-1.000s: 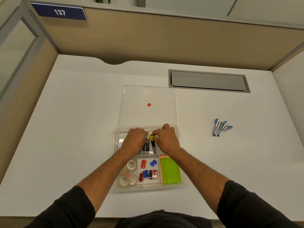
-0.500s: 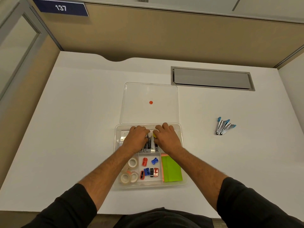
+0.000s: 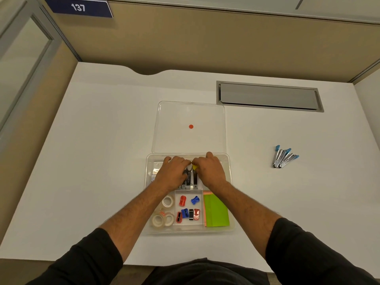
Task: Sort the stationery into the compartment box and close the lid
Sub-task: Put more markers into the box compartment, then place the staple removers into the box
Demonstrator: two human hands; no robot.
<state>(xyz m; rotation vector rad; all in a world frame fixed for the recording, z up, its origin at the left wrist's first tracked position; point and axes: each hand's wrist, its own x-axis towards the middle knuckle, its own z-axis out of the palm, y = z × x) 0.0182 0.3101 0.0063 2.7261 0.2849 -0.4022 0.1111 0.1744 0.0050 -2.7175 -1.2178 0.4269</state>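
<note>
A clear compartment box sits at the table's near middle, its clear lid with a red dot lying open and flat behind it. Both hands are in the back compartment over several metal staplers. My left hand curls its fingers at a white-tipped stapler. My right hand curls its fingers at a yellow-tipped one. The fingertips are hidden. The front compartments hold tape rolls, small sharpeners and green sticky notes. Three blue-tipped staplers lie on the table to the right.
A grey cable hatch is set into the white table at the back right. Beige partition walls close off the back and both sides. A sign reading 137 hangs at the upper left.
Both hands have stayed in the back compartment and drawn slightly closer over the staplers. The view has shifted a little.
</note>
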